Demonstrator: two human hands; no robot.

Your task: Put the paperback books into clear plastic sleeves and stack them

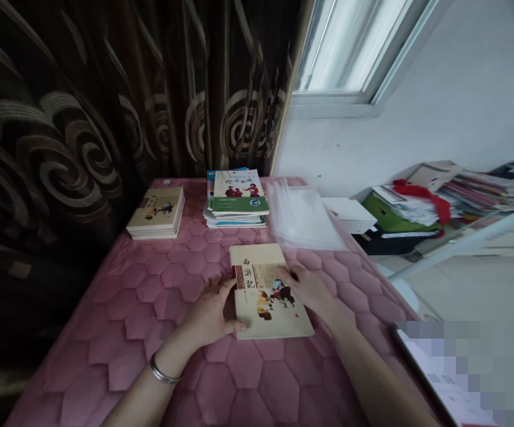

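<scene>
A cream-covered book (263, 284) with Chinese title characters and a small painted scene lies flat on the pink quilted surface (150, 308). My left hand (214, 314) rests against the book's left edge with fingers stretched along the spine side, thumb touching the cover's lower left corner. My right hand (307, 287) lies flat on the right part of the cover, fingers spread. Neither hand grips the book.
A stack of similar cream books (156, 212) sits at the back left, a stack of green-and-white books (236, 198) beside it, and clear plastic sleeves (303, 219) to their right. A dark patterned curtain (83, 118) hangs behind. Piled papers (439, 196) lie on the right.
</scene>
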